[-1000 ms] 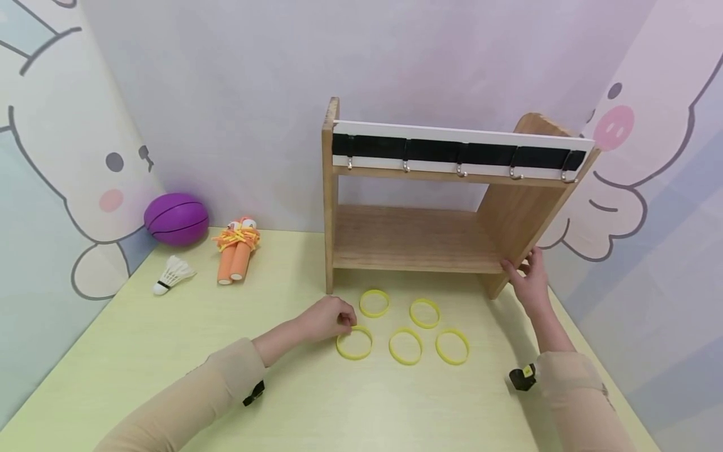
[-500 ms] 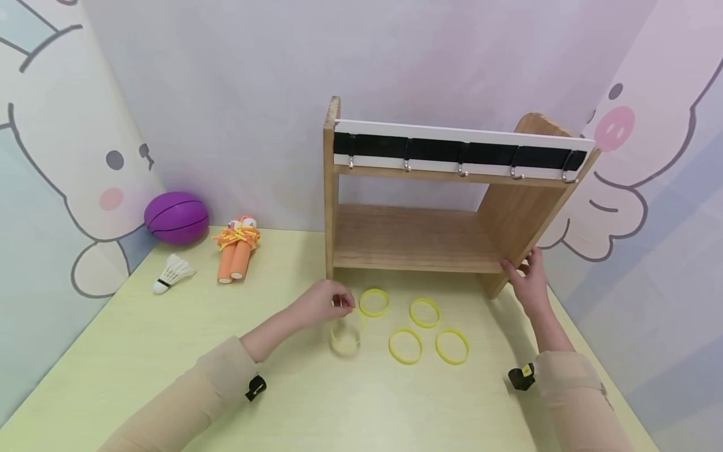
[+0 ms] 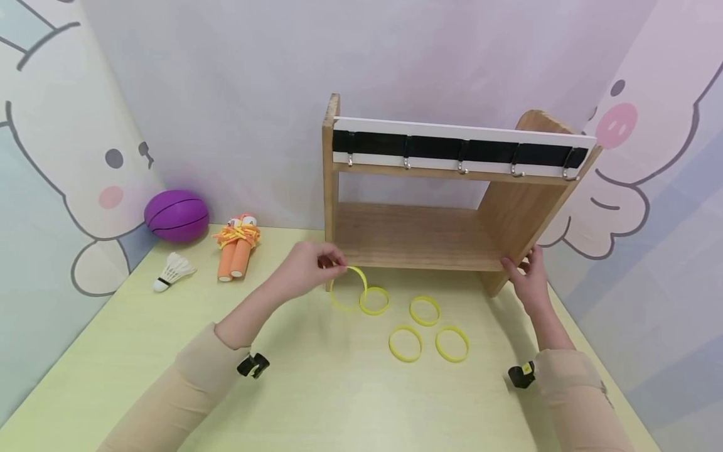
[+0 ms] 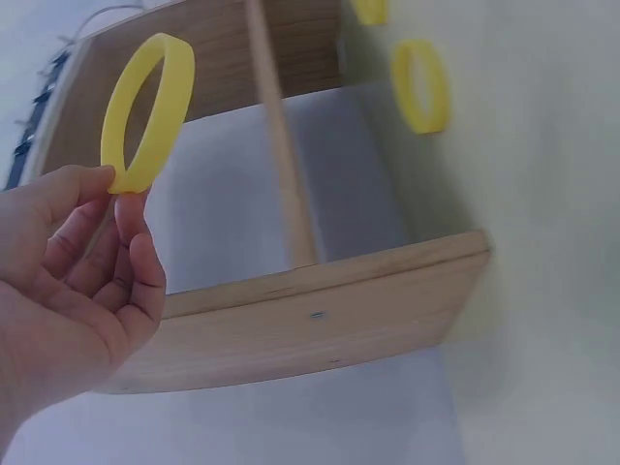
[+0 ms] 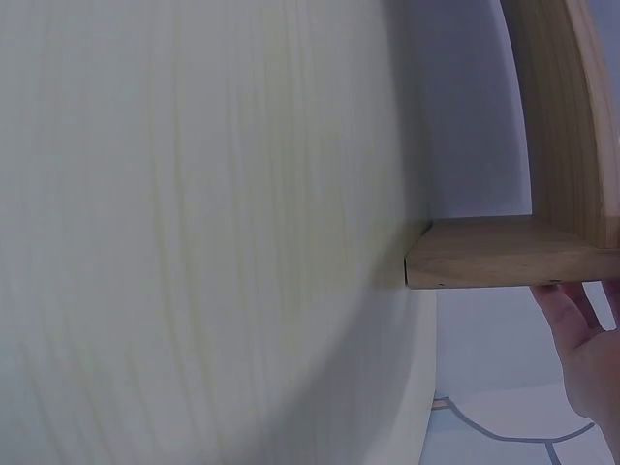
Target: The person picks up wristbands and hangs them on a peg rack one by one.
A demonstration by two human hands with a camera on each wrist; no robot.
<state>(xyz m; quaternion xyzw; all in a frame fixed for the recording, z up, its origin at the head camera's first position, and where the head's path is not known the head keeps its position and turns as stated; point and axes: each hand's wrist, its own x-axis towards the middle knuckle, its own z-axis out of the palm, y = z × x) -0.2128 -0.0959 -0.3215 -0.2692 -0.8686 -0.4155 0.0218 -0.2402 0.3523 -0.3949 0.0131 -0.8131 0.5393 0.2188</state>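
Observation:
My left hand (image 3: 307, 270) pinches a yellow ring band (image 4: 155, 111) between thumb and finger, raised off the table at the left front of a wooden shelf (image 3: 418, 235). In the left wrist view the band stands upright above the fingertips. Several more yellow bands (image 3: 405, 344) lie flat on the table before the shelf. My right hand (image 3: 531, 282) grips the lower edge of the shelf's right side panel (image 5: 513, 254), thumb at the front. Along the shelf's top runs a white and black strip (image 3: 435, 149) with several metal hooks (image 3: 463, 167) on it.
At the table's back left are a purple ball (image 3: 177, 216), an orange foam toy (image 3: 237, 248) with a stringy top and a white shuttlecock (image 3: 174, 272). Walls printed with cartoon animals (image 3: 615, 125) enclose the table on its sides and back.
My left hand has picked a yellow band up from the front left of the group and carried it upward, toward the shelf. The right hand keeps its hold on the side panel.

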